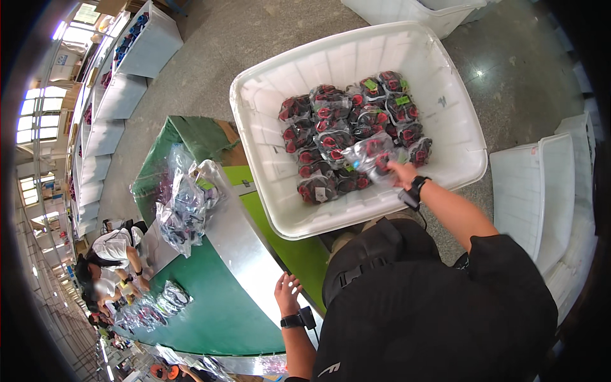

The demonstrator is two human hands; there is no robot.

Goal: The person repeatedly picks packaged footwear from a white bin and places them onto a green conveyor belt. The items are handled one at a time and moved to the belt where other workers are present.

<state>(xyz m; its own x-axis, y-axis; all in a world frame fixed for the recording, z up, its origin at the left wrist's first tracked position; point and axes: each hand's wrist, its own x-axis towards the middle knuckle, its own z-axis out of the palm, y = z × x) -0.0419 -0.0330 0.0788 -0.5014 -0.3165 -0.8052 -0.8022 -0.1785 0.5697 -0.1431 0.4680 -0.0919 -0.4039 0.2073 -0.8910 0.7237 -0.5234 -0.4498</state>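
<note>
The right hand (403, 175) holds a clear bag (368, 150) with red and black bits in it; the bag is inside the white bin (449, 121), at the packed bags (332, 116), touching or just above, I cannot tell; the right wrist is over the bin's near edge; bare room lies along the bin's right wall; the left hand (288, 290) is outside the bin, by the table's shiny edge (254, 267), loosely curled around nothing I can see.
</note>
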